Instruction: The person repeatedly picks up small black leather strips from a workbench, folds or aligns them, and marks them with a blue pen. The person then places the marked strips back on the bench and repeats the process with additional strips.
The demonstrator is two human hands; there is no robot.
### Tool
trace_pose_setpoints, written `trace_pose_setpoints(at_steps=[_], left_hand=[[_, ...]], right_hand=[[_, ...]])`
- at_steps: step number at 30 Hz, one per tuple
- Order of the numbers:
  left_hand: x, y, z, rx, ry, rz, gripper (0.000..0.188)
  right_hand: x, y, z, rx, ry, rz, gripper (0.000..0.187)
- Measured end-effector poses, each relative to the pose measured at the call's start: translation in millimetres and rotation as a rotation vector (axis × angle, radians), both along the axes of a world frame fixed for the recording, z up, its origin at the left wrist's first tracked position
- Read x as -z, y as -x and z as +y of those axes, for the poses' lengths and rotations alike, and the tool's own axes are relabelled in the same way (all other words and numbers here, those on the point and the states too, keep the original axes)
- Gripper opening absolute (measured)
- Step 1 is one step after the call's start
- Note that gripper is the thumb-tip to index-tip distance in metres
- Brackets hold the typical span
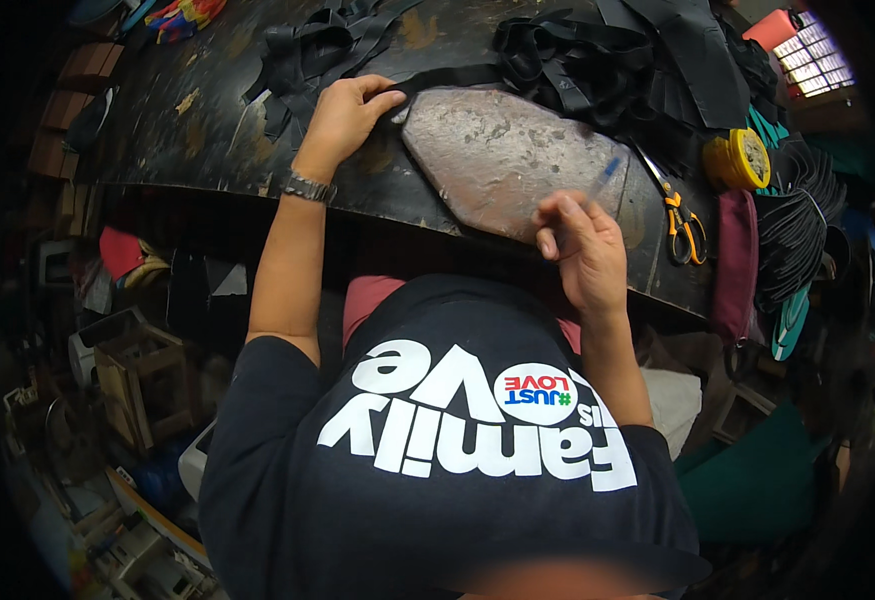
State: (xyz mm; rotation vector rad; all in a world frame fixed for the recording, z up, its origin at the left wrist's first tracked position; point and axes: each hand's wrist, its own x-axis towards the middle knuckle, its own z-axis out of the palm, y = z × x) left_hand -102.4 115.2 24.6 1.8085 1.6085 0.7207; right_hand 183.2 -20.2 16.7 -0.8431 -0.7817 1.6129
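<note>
My left hand [345, 118] is closed at the left end of a worn grey-brown slab [507, 155], pinching the end of a black strip [454, 76]. From the fingers this strip runs along the slab's far edge toward a heap of black strips [582, 65]. Over the slab's near right part, my right hand [587, 245] is closed round a slim pen [607, 172] with a blue end pointing away from me. The pen is smeared by motion, and its lower part is hidden in the fingers. Orange-and-black-handled scissors [683, 225] lie to the right of the slab.
Everything rests on a scuffed black table [197, 130]. More black strips [312, 55] lie at the far left. Along the right edge stand a yellow tub [735, 160], a maroon pouch [734, 260] and a bundle of thin black strips [795, 220]. A wooden stool [145, 370] stands lower left.
</note>
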Motion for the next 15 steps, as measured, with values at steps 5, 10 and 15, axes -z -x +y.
trace_pose_setpoints(at_steps=[5, 10, 15], left_hand=[[-1.5, -31.5, -41.0, 0.199, 0.243, -0.930, 0.026], [3.8, -78.7, -83.0, 0.285, 0.209, -0.877, 0.024], [2.7, -91.6, -107.3, 0.170, -0.179, -0.580, 0.016]], right_hand=[[-7.1, 20.6, 10.5, -0.048, 0.020, -0.087, 0.018], [-4.5, 28.2, 17.3, 0.076, 0.166, 0.061, 0.013], [-3.6, 19.3, 16.5, 0.132, 0.083, 0.083, 0.012]])
